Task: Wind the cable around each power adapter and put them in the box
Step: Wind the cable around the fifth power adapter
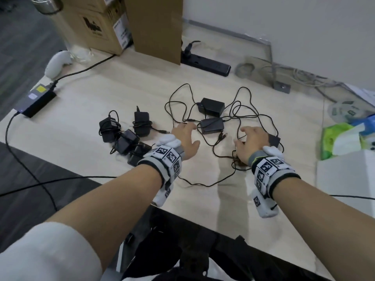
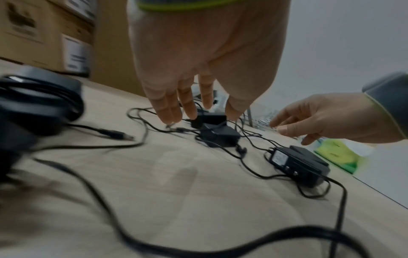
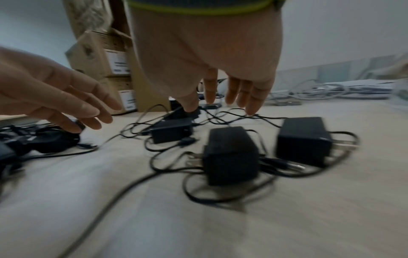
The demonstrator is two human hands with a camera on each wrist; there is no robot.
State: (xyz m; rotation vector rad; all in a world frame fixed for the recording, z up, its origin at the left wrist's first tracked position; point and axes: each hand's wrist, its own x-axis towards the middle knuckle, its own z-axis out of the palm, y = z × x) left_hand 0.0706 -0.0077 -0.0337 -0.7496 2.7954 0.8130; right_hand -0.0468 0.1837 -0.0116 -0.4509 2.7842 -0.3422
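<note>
Several black power adapters lie on the pale table (image 1: 101, 159). Wound ones (image 1: 142, 122) are grouped at the left. Loose ones (image 1: 212, 125) sit mid-table among tangled black cables (image 1: 239, 110); another adapter (image 1: 275, 139) peeks out beside my right hand. My left hand (image 1: 191, 134) hovers with fingers spread just left of the middle adapter (image 2: 220, 137), holding nothing. My right hand (image 1: 241, 136) hovers spread over the cables, also empty. In the right wrist view two loose adapters (image 3: 230, 155) lie below my right hand (image 3: 220, 108). Cardboard boxes (image 1: 95, 25) stand at the back left.
A black power strip (image 1: 205, 62) lies at the back by a tall cardboard panel (image 1: 156, 27). A large power brick (image 1: 38, 102) and white controller (image 1: 57, 62) sit far left. A green tissue pack (image 1: 343, 138) and white box (image 1: 345, 179) stand at the right.
</note>
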